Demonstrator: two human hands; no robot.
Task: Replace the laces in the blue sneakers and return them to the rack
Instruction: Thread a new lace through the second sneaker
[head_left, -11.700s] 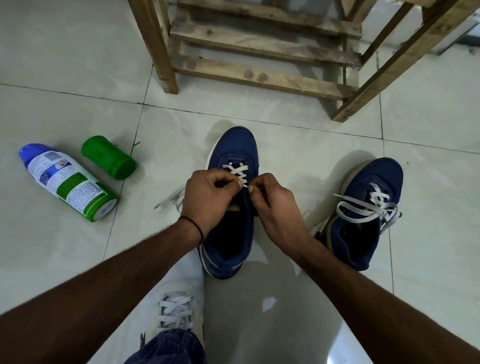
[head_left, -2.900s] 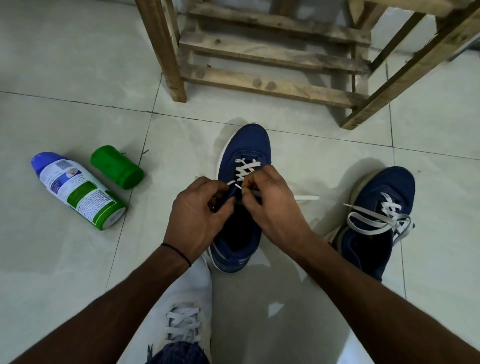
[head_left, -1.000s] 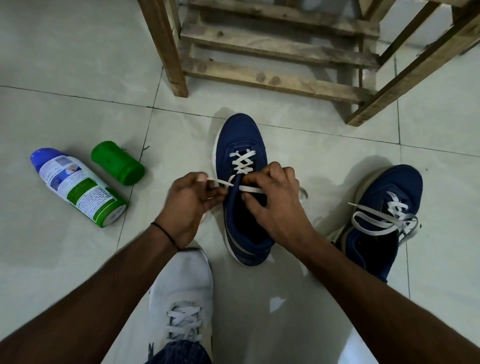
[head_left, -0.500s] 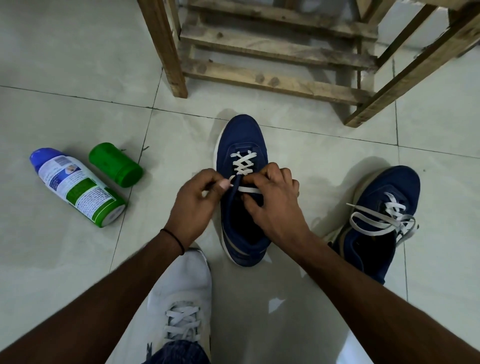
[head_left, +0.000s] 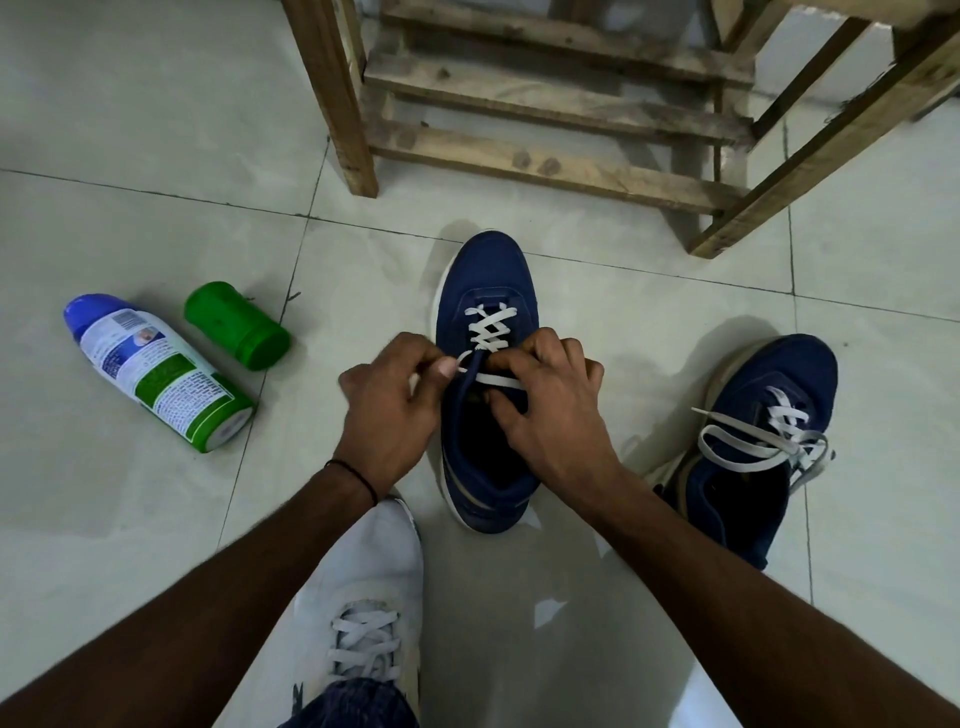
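Head view: a blue sneaker (head_left: 483, 275) is seen standing on the tiled floor (head_left: 130, 130), toe toward the wooden rack (head_left: 545, 169), between the two hands. The loose end of its white lace (head_left: 491, 325) is pinched in the grip of the left hand (head_left: 387, 415), just at the left eyelet row. The right hand (head_left: 556, 410) is closed on the sneaker's right upper, thumb tucked inside the opening, with a lace strand running beneath its fingers. Only the front eyelets are laced. A second blue sneaker (head_left: 779, 374) is set well apart to the right, loosely laced. A spray can (head_left: 156, 371) and a green cap (head_left: 236, 325) are laid on their sides at the left, near each other. A white shoe (head_left: 363, 551) is worn just beside the sneaker's heel. Bare tile is seen between toe and rack.
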